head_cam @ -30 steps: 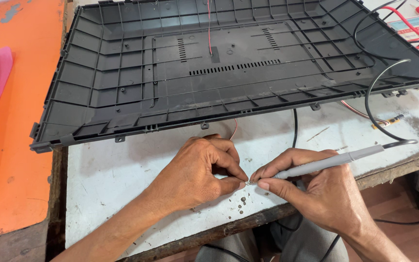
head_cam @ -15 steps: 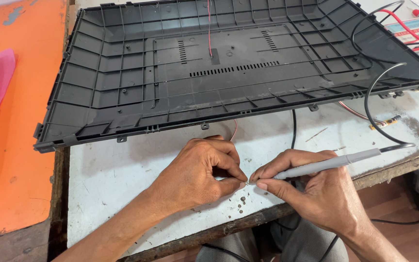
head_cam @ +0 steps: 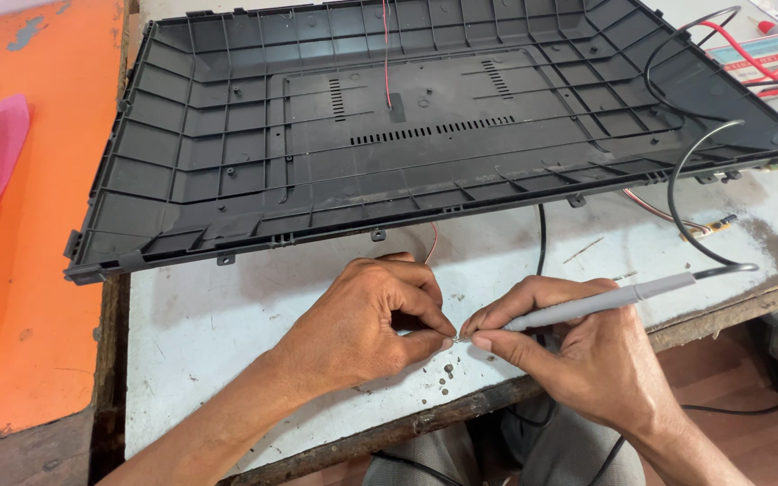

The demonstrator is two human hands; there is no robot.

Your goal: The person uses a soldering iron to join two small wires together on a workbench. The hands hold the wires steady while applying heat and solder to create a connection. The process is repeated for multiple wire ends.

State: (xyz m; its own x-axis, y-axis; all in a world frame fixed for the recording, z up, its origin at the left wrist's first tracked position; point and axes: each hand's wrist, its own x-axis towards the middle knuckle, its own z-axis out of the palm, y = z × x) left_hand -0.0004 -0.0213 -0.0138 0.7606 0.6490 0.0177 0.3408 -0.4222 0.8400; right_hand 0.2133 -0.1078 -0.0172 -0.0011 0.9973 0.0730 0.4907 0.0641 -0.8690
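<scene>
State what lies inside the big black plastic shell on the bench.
Inside the black shell show moulded ribs, vent slots and a thin red wire running down its middle. A black cable loops over its right corner. Whatever lies beneath the shell is covered.

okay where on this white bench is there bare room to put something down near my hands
Bare patch: the worn white bench top left of the left hand, bounded by the black plastic back cover above and the orange surface beside it. Crowded: right of the right hand holding the grey soldering iron, where black cables loop.
</scene>
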